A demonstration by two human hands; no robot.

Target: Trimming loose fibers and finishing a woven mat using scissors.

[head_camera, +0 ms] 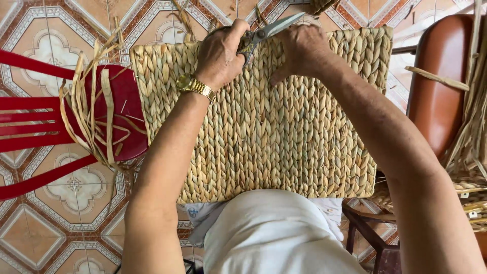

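Scissors, steel-bladed (271, 29), sit gripped in my left hand (221, 53) at the far edge of the flat woven straw mat (264, 132) across my lap; right hand (303, 50) presses flat, fingers spread. Best snip close, avoiding the braid.

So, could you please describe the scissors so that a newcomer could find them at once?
Start at the big woven straw mat across the lap. At its far edge, the left hand grips the scissors: the only metal thing there, grey blades pointing right above the right hand.
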